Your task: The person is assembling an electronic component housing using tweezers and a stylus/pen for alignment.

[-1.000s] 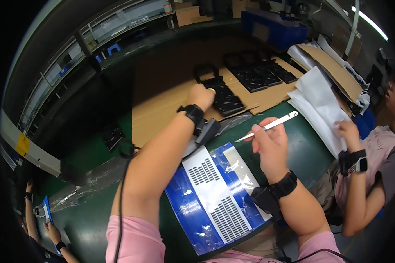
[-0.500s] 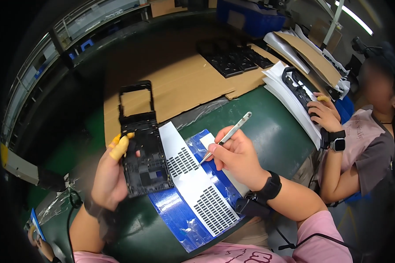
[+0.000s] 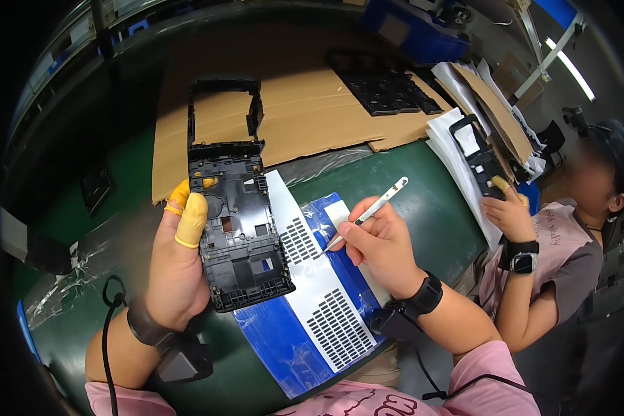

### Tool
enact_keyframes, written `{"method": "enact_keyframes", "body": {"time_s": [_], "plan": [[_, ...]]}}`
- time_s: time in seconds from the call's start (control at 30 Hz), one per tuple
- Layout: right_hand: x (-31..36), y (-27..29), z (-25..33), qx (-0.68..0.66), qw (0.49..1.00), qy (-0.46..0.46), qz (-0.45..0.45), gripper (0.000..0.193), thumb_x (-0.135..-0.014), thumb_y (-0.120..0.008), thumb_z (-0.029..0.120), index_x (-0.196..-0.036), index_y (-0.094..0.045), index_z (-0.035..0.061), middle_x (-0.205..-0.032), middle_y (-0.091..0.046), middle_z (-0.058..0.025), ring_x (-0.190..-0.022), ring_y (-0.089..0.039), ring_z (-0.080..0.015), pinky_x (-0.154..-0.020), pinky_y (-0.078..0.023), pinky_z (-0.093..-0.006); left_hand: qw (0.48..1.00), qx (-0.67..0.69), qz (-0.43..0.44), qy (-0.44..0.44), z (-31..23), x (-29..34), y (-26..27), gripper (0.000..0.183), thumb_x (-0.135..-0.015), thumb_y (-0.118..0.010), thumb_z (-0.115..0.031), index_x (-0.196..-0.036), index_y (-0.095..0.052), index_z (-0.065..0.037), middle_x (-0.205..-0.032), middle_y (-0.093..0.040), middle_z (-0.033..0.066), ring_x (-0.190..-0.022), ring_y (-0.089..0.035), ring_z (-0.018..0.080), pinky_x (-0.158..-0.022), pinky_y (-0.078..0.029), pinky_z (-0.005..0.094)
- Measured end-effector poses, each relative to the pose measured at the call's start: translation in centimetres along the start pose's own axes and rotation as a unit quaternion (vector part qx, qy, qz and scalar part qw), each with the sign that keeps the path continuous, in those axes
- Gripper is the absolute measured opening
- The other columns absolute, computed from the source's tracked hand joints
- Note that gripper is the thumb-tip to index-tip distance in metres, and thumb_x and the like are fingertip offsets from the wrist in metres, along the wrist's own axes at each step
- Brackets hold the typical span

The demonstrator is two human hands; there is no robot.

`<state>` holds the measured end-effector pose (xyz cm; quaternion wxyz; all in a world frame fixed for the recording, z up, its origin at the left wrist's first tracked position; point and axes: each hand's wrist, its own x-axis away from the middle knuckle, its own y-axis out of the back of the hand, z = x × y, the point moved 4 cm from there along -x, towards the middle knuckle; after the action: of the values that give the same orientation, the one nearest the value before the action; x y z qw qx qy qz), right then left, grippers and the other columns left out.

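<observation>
My left hand (image 3: pixel 180 256), with yellow finger cots on thumb and a finger, grips a black plastic housing (image 3: pixel 239 229) by its left edge. The housing has an open rectangular frame at its far end and a ribbed inside facing up. In my right hand (image 3: pixel 381 239) is a pair of pale tweezers (image 3: pixel 378 202), pinched like a pen. Their tips touch or hover just over a white sheet of small black rectangular stickers (image 3: pixel 301 243); which of the two I cannot tell. The sheet lies on a blue board (image 3: pixel 263 340), partly hidden by the housing.
Brown cardboard (image 3: pixel 291 125) covers the table's far part, with several black housings (image 3: pixel 385 93) on it. Another black part (image 3: pixel 96 191) lies at the far left. At right, a co-worker's hand (image 3: pixel 509 215) holds a similar housing (image 3: pixel 482 156) beside white sheets (image 3: pixel 457 166).
My left hand has tilted the housing so its inside shows more plainly. The tweezers stay near the same spot on the sheet. The co-worker has raised their housing.
</observation>
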<state>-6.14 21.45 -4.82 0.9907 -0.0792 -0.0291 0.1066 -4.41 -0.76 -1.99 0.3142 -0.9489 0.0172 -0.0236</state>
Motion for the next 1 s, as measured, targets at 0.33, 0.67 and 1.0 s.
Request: {"method": "enact_keyframes", "body": {"time_s": [0.33, 0.67, 1.0], "plan": [[0.2, -0.9, 3.4, -0.049, 0.999, 0.015, 0.015, 0.016, -0.084, -0.054, 0.000, -0.094, -0.042, 0.0026, -0.063, -0.057, -0.0064, -0.052, -0.053, -0.0077, -0.044, -0.037, -0.0176, 0.999, 0.047, 0.001, 0.013, 0.3, 0.8, -1.1, 0.033, -0.094, -0.037, -0.024, -0.123, -0.037, -0.009, -0.114, -0.051, 0.0055, -0.095, -0.053, 0.0152, -0.086, -0.045, 0.0336], [0.8, -8.0, 5.0, -0.086, 0.985, 0.113, 0.099, 0.021, -0.083, -0.053, -0.005, -0.099, -0.039, 0.0003, -0.084, -0.056, -0.0077, -0.077, -0.058, -0.0108, -0.067, -0.047, -0.0200, 0.994, 0.093, -0.015, 0.050, -1.2, 2.6, -1.9, 0.035, -0.095, -0.035, -0.030, -0.124, -0.035, -0.011, -0.114, -0.050, 0.0065, -0.102, -0.052, 0.0178, -0.084, -0.047, 0.0355], [1.4, -8.1, 4.4, -0.087, 0.981, 0.142, 0.104, 0.019, -0.085, -0.049, -0.007, -0.098, -0.037, -0.0010, -0.088, -0.060, -0.0157, -0.082, -0.059, -0.0135, -0.074, -0.048, -0.0236, 0.994, 0.098, -0.005, 0.048, -1.3, 2.6, -1.5, 0.037, -0.094, -0.036, -0.030, -0.126, -0.033, -0.012, -0.119, -0.048, 0.0074, -0.107, -0.050, 0.0193, -0.087, -0.047, 0.0383]]}}
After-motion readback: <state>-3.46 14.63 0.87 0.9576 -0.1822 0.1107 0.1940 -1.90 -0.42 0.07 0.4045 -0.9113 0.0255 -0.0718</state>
